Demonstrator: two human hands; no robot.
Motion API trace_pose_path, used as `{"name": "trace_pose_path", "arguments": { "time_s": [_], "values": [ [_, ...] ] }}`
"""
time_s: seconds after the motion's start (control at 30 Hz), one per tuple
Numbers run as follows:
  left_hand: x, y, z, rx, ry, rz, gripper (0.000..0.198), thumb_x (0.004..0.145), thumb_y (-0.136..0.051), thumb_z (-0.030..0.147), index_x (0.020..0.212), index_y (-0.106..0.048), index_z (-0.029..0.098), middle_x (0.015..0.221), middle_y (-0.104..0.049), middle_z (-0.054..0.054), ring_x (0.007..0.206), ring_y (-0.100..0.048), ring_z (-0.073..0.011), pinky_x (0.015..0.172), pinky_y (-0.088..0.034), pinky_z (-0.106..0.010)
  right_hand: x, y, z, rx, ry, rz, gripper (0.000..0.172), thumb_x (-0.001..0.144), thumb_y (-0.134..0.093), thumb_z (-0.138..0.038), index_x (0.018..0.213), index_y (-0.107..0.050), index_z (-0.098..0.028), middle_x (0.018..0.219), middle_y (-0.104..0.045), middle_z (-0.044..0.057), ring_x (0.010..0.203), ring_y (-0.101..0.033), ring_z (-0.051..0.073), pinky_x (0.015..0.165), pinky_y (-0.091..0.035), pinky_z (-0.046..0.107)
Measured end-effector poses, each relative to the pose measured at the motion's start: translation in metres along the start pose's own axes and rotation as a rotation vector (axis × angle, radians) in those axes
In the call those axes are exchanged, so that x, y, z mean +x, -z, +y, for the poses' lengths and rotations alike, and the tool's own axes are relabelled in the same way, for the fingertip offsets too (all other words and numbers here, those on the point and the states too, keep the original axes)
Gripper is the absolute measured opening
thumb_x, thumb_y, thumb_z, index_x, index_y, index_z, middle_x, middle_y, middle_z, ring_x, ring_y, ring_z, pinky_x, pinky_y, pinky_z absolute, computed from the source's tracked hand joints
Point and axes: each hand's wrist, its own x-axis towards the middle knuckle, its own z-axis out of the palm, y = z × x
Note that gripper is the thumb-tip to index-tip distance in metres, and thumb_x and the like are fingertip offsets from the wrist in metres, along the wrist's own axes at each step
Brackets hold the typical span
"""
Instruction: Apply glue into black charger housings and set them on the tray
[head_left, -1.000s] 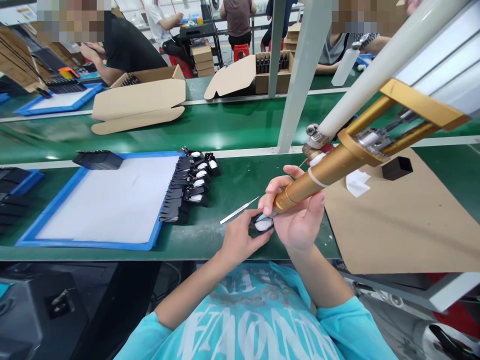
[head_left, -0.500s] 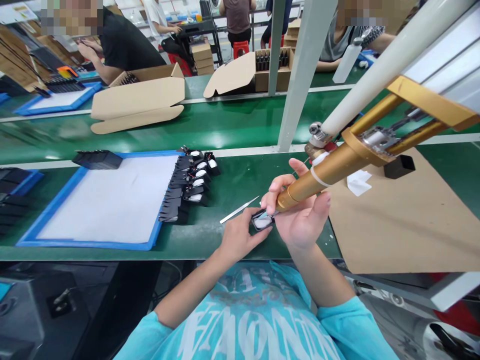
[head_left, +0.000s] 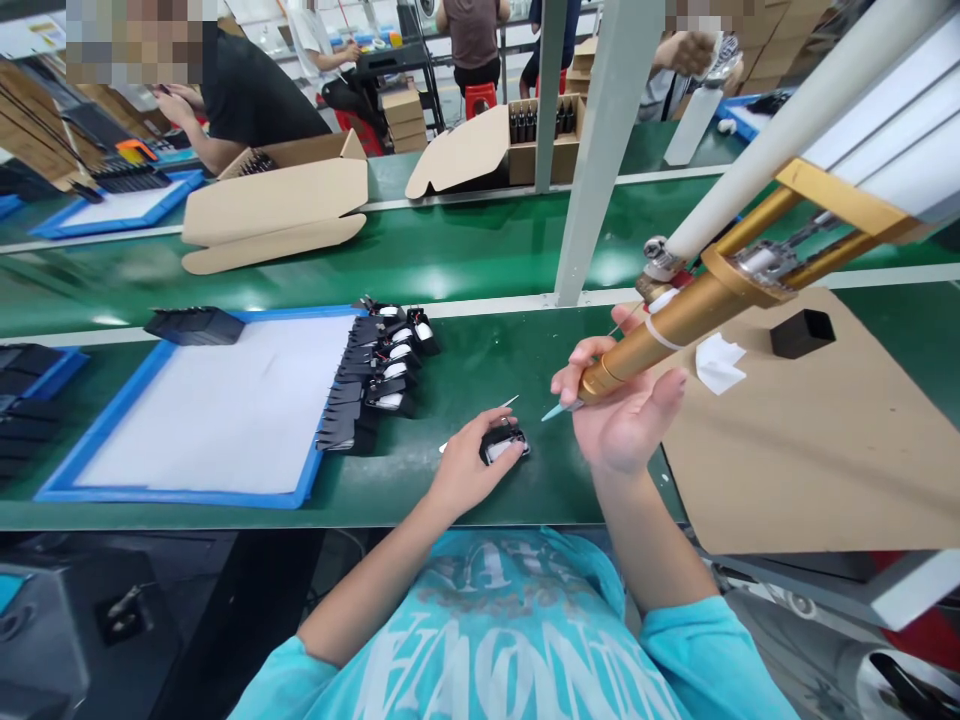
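Note:
My left hand [head_left: 471,462] grips a small black housing [head_left: 504,443] with a pale inside, down on the green bench. Thumb and fingers close on its two sides. My right hand [head_left: 619,425] holds a gold-coloured glue dispenser [head_left: 637,345] near its lower end, fingers behind the barrel and thumb spread apart. Its pale blue nozzle [head_left: 555,411] points down and left, clear of the housing. Partly behind my left hand lies a thin white stick or tweezers [head_left: 512,401], mostly hidden.
Left of my hands, a blue-rimmed tray [head_left: 304,485] has rows of black housings [head_left: 375,360] along its right side. A cardboard sheet [head_left: 810,450] at right bears a black square tube [head_left: 802,333] and folded white paper [head_left: 720,363]. A metal post [head_left: 592,190] rises behind. Co-workers sit beyond.
The dispenser in my right hand has moved right, its nozzle now away from the housing. My left hand has shifted slightly left with the housing, covering more of the white stick.

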Motion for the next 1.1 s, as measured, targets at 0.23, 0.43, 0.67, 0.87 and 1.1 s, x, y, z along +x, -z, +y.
{"name": "trace_pose_path", "arguments": {
  "time_s": [0.23,0.43,0.67,0.87,1.1],
  "values": [
    [0.007,-0.014,-0.005,0.084,-0.214,0.138,0.032,0.079,-0.054,0.012,0.108,-0.063,0.021,0.096,-0.074,-0.001,0.087,-0.069,-0.0161,0.084,-0.055,-0.029,0.003,0.007,0.002,-0.060,0.000,0.039,0.050,0.088,-0.037,-0.067,0.114,-0.058,-0.029,0.082,-0.061,-0.001,0.049,-0.056,0.011,0.056,-0.053,0.032],
    [0.002,0.001,-0.012,0.188,-0.428,-0.008,0.053,0.086,-0.049,0.015,0.139,-0.045,0.019,0.117,-0.067,-0.009,0.098,-0.058,-0.0217,0.088,-0.049,-0.039,0.002,0.012,0.000,-0.070,-0.003,0.050,0.051,0.088,-0.037,-0.068,0.115,-0.057,-0.029,0.082,-0.061,-0.001,0.049,-0.056,0.012,0.056,-0.054,0.032],
    [-0.004,0.006,-0.005,0.323,-0.419,-0.022,0.043,0.096,-0.052,0.022,0.139,-0.047,0.020,0.111,-0.069,-0.008,0.100,-0.060,-0.0208,0.087,-0.051,-0.036,0.001,0.014,-0.002,-0.042,0.011,0.033,0.049,0.089,-0.038,-0.066,0.111,-0.059,-0.028,0.082,-0.062,0.000,0.050,-0.057,0.012,0.056,-0.053,0.032],
    [-0.003,-0.004,0.003,0.167,-0.329,0.045,0.024,0.092,-0.058,0.019,0.116,-0.062,0.020,0.112,-0.070,-0.007,0.101,-0.065,-0.0179,0.090,-0.052,-0.032,0.001,0.015,-0.001,0.012,0.037,-0.005,0.043,0.092,-0.038,-0.061,0.105,-0.060,-0.026,0.085,-0.064,0.000,0.053,-0.058,0.011,0.057,-0.052,0.030],
    [-0.002,-0.007,-0.001,0.096,-0.284,0.010,0.018,0.095,-0.053,0.020,0.110,-0.063,0.020,0.113,-0.070,-0.006,0.106,-0.064,-0.0175,0.094,-0.050,-0.032,0.000,0.014,-0.002,-0.061,0.014,0.038,0.047,0.090,-0.038,-0.065,0.109,-0.057,-0.027,0.082,-0.061,0.000,0.050,-0.057,0.012,0.055,-0.053,0.031]
  ]
}}
